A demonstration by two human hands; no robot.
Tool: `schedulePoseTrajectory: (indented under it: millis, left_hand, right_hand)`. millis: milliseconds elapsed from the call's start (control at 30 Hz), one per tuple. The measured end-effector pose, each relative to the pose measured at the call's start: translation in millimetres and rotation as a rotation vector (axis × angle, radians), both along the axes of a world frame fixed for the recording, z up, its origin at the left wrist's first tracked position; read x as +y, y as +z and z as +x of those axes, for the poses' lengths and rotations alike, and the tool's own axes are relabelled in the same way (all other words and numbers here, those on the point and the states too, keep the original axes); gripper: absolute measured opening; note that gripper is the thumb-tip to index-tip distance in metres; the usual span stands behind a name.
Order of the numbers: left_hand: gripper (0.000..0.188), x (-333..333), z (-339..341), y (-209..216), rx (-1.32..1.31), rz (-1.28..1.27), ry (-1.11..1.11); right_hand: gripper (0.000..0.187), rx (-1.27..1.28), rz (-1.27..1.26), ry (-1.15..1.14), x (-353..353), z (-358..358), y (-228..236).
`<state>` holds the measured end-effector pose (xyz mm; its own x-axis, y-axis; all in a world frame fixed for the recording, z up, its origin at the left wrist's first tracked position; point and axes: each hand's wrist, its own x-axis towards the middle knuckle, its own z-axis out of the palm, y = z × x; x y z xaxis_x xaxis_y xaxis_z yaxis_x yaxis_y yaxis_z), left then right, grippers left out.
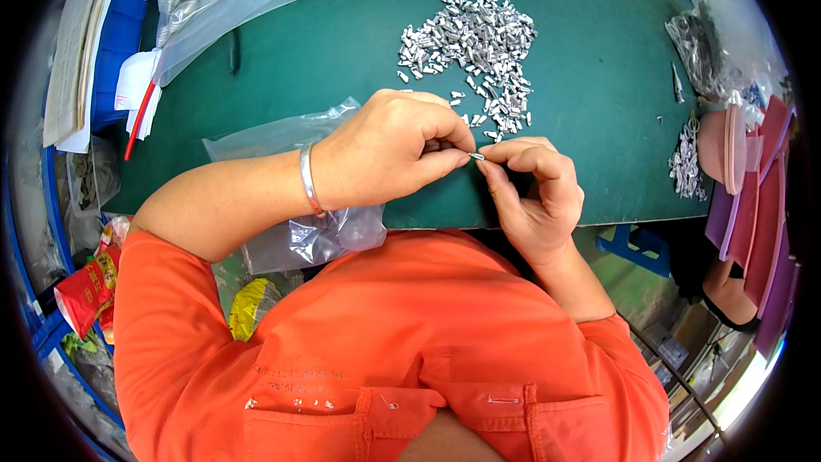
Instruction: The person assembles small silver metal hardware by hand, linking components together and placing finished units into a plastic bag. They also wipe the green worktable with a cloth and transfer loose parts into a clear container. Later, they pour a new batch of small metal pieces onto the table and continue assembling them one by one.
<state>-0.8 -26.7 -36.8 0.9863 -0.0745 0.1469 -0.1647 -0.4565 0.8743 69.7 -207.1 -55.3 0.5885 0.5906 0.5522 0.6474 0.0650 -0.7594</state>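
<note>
Between the thumb and forefinger of my left hand (398,141) and those of my right hand (539,192) is a small silver metal piece (476,156). Both hands are closed in a pinch on it, over the near part of the green tabletop (599,103). The piece looks like a tiny clasp, but its exact kind is too small to tell. Just beyond my fingers lies a loose heap of small silver metal pieces (492,34), a few scattered toward me. A clear plastic bag (342,231) lies under my left forearm and hangs over the table's front edge.
A large clear bag (256,0) covers the far left, near a red pen (139,122) and papers. At the right edge lie a smaller silver heap (687,162), plastic bags (740,43) and pink and purple sheets (761,197). A blue stool (637,248) stands below.
</note>
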Motion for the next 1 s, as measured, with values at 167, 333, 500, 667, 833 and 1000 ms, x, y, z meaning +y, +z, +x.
schedulePoseTrajectory:
  millis: [167, 333, 500, 667, 833, 1000]
  left_hand:
    - [0.008, -0.7, -0.1, 0.8, 0.004, -0.002, 0.012]
    - [0.007, -1.0, -0.3, -0.8, -0.010, -0.002, 0.016]
    - [0.007, -1.1, -0.4, -0.3, -0.025, 0.016, 0.016]
    - [0.007, -2.0, -0.5, -1.9, -0.057, 0.012, 0.012]
    - [0.007, -2.1, -0.7, -1.9, -0.079, 0.016, 0.009]
    - [0.008, -2.1, -1.0, -1.5, -0.074, 0.009, 0.008]
  right_hand:
    - [0.028, -0.002, -0.017, 0.000, -0.2, -0.6, 0.0]
    - [0.027, 0.001, -0.036, -0.010, -0.5, -1.7, 0.9]
    - [0.027, 0.046, -0.032, -0.021, -1.2, -3.8, -1.0]
    - [0.028, 0.021, -0.039, -0.014, -1.0, -2.8, -1.4]
    - [0.028, 0.012, -0.039, -0.012, -0.6, -2.7, -0.8]
    - [0.028, 0.001, -0.033, -0.012, -1.1, -3.2, -1.4]
